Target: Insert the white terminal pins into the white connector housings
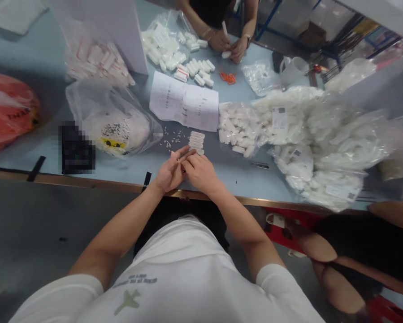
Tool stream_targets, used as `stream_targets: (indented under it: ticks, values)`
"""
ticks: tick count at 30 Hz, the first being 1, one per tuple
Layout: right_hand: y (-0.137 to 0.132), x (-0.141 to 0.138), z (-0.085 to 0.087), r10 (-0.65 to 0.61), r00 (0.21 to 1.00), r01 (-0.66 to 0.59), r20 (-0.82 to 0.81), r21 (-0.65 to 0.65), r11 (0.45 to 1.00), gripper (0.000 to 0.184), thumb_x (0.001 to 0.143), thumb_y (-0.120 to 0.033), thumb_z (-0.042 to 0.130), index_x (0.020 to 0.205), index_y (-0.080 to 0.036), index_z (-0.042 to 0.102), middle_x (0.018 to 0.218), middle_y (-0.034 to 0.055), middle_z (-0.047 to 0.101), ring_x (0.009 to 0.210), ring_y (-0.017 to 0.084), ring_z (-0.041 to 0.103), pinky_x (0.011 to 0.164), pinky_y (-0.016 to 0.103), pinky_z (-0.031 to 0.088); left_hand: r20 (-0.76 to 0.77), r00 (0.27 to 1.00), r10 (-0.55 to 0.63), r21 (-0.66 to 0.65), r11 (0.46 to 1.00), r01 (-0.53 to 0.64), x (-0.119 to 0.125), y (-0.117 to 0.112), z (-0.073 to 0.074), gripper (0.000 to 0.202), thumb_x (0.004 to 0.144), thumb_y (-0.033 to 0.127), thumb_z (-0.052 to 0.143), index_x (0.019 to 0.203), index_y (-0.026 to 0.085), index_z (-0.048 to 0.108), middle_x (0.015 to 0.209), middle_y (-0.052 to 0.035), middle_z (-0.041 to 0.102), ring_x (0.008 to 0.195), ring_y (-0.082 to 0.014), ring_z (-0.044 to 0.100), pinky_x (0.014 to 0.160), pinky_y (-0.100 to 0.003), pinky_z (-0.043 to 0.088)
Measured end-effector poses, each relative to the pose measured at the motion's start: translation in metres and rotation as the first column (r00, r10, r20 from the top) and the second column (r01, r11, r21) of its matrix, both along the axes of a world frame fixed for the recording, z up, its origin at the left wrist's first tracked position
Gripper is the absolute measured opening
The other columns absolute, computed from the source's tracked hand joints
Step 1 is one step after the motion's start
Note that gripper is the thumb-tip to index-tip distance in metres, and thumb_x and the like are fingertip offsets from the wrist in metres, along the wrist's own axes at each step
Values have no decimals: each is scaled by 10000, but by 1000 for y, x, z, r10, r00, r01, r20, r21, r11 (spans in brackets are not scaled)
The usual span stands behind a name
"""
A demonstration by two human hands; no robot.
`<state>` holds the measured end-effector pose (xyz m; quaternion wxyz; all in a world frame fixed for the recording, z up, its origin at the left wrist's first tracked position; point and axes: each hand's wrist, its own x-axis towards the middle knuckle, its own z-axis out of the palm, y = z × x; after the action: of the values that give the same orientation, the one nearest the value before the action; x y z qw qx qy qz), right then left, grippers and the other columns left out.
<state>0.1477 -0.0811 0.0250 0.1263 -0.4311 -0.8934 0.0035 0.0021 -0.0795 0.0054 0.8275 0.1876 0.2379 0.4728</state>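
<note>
My left hand [170,172] is turned palm up at the table's front edge, its fingers curled in towards my right hand. Beside it, my right hand [201,172] has its fingers pressed together, meeting the left fingertips. What lies between them is too small and covered to make out. Just beyond my fingers is a short stack of white plastic pieces [196,140], laid side by side. Tiny white bits [172,138] are scattered on the table to the left of that row.
Printed sheets [184,101] lie behind the row. Bags of white parts [240,128] fill the right side. A clear bag [117,130] and a red bag [9,110] sit left. Across the table, a co-worker's hands [230,45] hold a white piece near orange parts [228,78].
</note>
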Motion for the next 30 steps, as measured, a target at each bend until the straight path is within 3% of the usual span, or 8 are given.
stream_targets:
  ticks: [5, 12, 21, 25, 30]
  values:
    - [3, 3, -6, -39, 999, 38, -10, -30, 999, 250, 993, -222, 462, 958, -132, 693, 929, 130, 656, 903, 251, 537, 798, 372, 395, -4, 1000, 5, -8, 1000, -5, 2, 0, 1, 549, 900, 566, 618, 1290, 179, 599, 1416, -151, 591, 1279, -278, 574, 963, -385, 516]
    - [4, 9, -5, 1, 1000, -2, -4, -71, 997, 228, 983, -245, 499, 995, -128, 693, 976, 130, 663, 948, 260, 549, 796, 371, 402, 5, 1000, 9, 20, 1000, -9, 4, 0, 2, 604, 864, 594, 656, 1299, 178, 605, 1439, -147, 574, 1348, -288, 515, 1112, -427, 408]
    - [1, 5, 2, 39, 999, -39, 30, -15, 999, 278, 1009, -189, 407, 982, -140, 679, 940, 121, 664, 915, 251, 524, 830, 380, 382, -28, 999, -36, 24, 999, 37, 1, -3, -5, 549, 901, 520, 648, 1367, 240, 573, 1502, -99, 525, 1442, -283, 402, 1163, -459, 346]
    - [3, 7, 0, 22, 1000, -22, -5, -60, 998, 252, 997, -202, 430, 980, -141, 674, 949, 127, 654, 928, 252, 523, 833, 377, 392, -28, 999, -36, 31, 999, 37, 3, -3, -1, 528, 897, 513, 656, 1341, 239, 579, 1475, -106, 552, 1407, -292, 446, 1134, -474, 379]
    - [5, 12, -2, -44, 994, 33, -97, -121, 992, 177, 938, -189, 513, 1014, -136, 664, 1023, 139, 646, 972, 252, 536, 830, 369, 416, -24, 999, 27, 33, 999, -27, 6, -2, 2, 542, 889, 549, 648, 1284, 179, 610, 1380, -144, 620, 1298, -265, 553, 1090, -411, 425]
